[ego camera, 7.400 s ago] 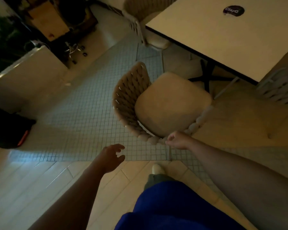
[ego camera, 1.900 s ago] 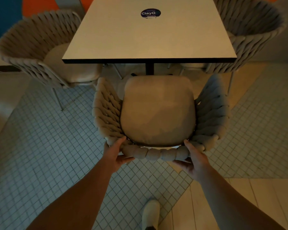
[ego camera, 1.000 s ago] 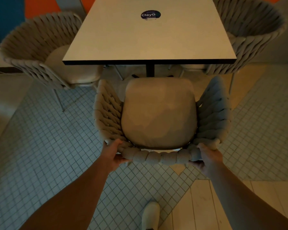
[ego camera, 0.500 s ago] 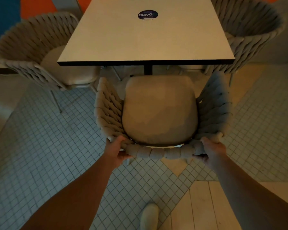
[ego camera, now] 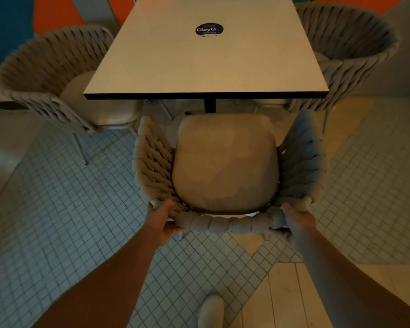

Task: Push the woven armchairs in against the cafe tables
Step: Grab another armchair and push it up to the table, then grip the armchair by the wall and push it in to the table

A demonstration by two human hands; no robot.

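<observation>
A beige woven armchair [ego camera: 225, 166] with a padded seat cushion faces the white square cafe table [ego camera: 206, 55], its front edge just short of the table's dark near edge. My left hand [ego camera: 162, 221] grips the left end of the chair's thick braided back rim. My right hand [ego camera: 296, 221] grips the right end of the same rim. Both forearms reach forward from below. The table's black pedestal [ego camera: 210, 105] shows just beyond the cushion.
Two more woven armchairs stand at the table, one at the left side [ego camera: 64, 76] and one at the right [ego camera: 346, 50]. A round ClayG sticker [ego camera: 208, 30] lies on the tabletop. Small-tile floor surrounds the chair; my shoe [ego camera: 210, 311] stands on it below.
Both hands have closed on the chair's back rim, the right sliding out toward the corner. The chair has shifted slightly toward the table and the view has drawn a little closer.
</observation>
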